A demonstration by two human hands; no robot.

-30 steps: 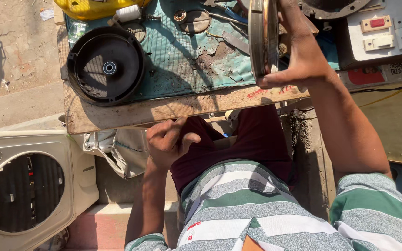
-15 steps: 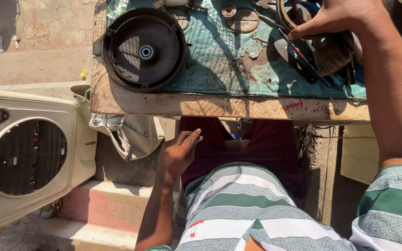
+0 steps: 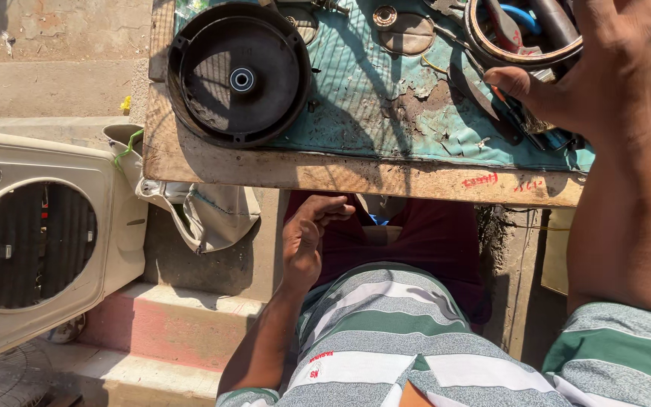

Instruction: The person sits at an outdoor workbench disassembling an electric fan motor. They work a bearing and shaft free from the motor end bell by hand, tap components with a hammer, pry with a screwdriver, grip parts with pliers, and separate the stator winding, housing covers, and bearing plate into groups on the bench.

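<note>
My right hand (image 3: 604,68) reaches over the far right of the workbench and grips the right side of a metal ring (image 3: 491,47), which lies flat among hand tools (image 3: 518,120). The thumb points left just below the ring's rim; the fingers are hidden behind the hand. My left hand (image 3: 307,241) hangs below the bench's front edge, over my maroon lap. Its fingers are loosely curled and hold nothing. A black round fan housing (image 3: 239,75) with a small centre bearing lies on the bench's left part, away from both hands.
The wooden bench (image 3: 340,173) carries a worn teal cover (image 3: 371,98) with small metal discs. A white air-cooler body (image 3: 39,241) with a round opening stands on the left floor. A grey cloth bag (image 3: 216,215) hangs beside it, above a pink step (image 3: 175,316).
The ring stood upright in my right hand a second ago; it now lies flat among the tools. My left hand has uncurled slightly near my lap. The view has shifted left.
</note>
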